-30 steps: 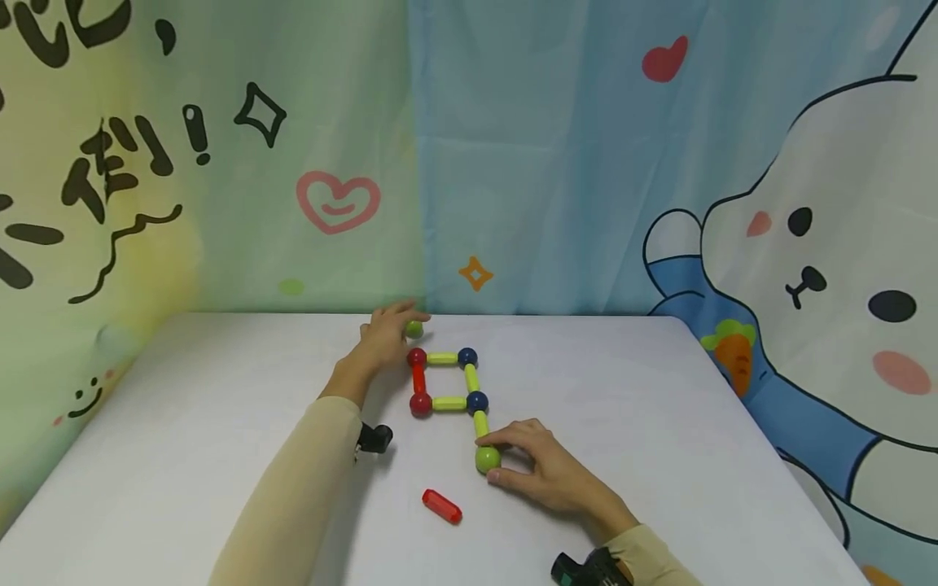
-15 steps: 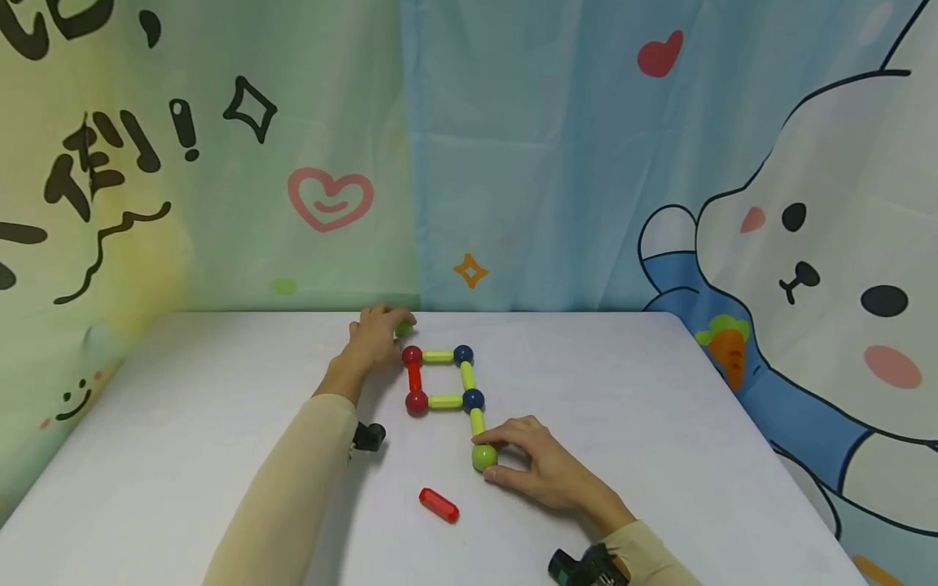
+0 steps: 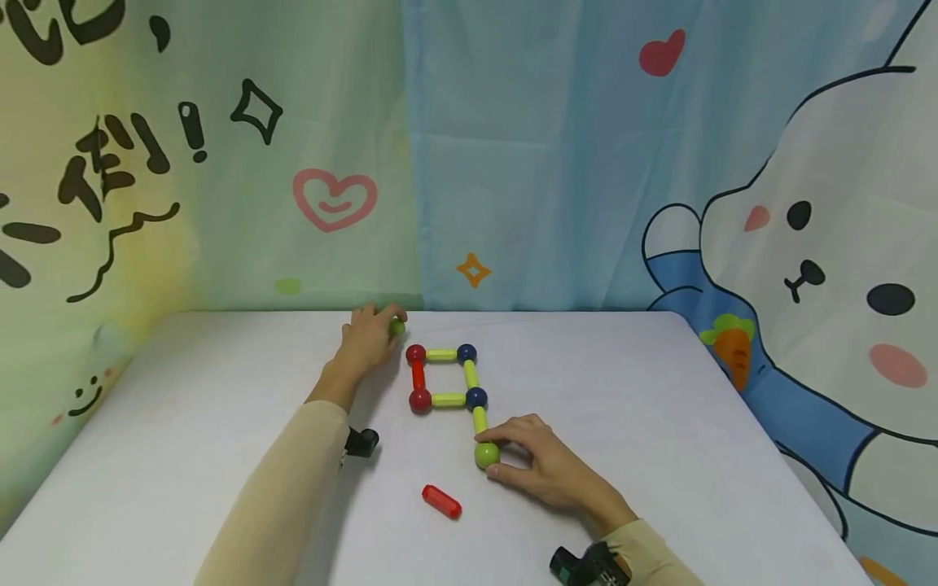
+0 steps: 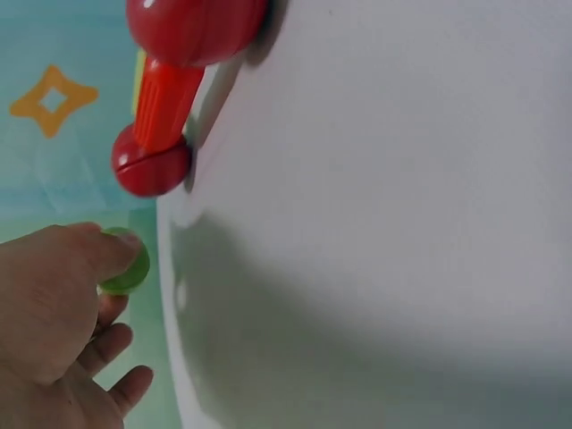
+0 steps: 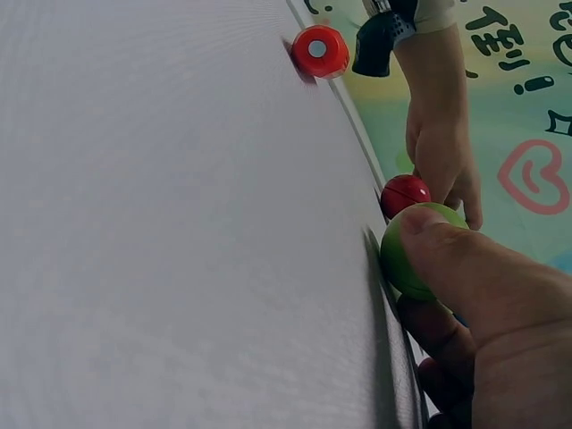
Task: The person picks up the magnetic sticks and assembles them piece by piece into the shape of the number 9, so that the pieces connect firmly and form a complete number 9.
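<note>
At the back of the table my left hand (image 3: 369, 340) pinches a loose green ball (image 3: 396, 327), left of and apart from the frame; the left wrist view shows thumb and finger on this ball (image 4: 128, 264). My right hand (image 3: 545, 464) holds a second green ball (image 3: 487, 456) between thumb and finger. That ball sits at the near end of a yellow-green rod (image 3: 479, 418), which runs to a blue ball (image 3: 476, 397). A square of rods joins this ball, another blue ball (image 3: 466, 352) and two red balls (image 3: 420, 401). Its left side is a red rod (image 3: 418, 376).
A loose red rod (image 3: 442, 502) lies on the white table (image 3: 220, 456), nearer the front and left of the right hand. Behind the table's far edge hangs a printed curtain (image 3: 513, 163). A camera (image 3: 361, 443) is strapped to the left wrist.
The left hand has drawn the loose green ball a little to the left, away from the frame's far red ball. The right hand keeps its hold, and the frame stays put.
</note>
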### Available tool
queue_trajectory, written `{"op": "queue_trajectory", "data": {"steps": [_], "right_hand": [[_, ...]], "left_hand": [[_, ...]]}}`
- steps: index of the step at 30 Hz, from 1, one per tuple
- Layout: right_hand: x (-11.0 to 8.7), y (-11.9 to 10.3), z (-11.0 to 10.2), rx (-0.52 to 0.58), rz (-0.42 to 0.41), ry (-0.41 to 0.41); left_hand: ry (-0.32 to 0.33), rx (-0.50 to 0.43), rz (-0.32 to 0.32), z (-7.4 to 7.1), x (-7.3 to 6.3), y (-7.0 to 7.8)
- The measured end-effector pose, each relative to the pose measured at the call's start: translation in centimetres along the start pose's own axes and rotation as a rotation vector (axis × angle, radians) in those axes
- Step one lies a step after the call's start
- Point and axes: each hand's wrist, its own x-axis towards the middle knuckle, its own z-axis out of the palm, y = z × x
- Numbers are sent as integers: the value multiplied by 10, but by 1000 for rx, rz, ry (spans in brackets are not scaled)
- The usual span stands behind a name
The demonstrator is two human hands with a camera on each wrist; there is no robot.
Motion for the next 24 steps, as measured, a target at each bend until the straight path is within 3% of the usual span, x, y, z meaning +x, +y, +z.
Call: {"op": "queue_trajectory", "data": {"steps": [4, 12, 24], "right_hand": [[0, 1, 1, -3, -7, 5], [1, 1, 2, -6, 4, 16], [4, 1, 4, -15, -2, 21]], "left_hand": [[32, -18, 46, -8, -11, -5], [83, -97, 212, -16, -41, -10], [51, -166, 280, -22, -96, -15]]}}
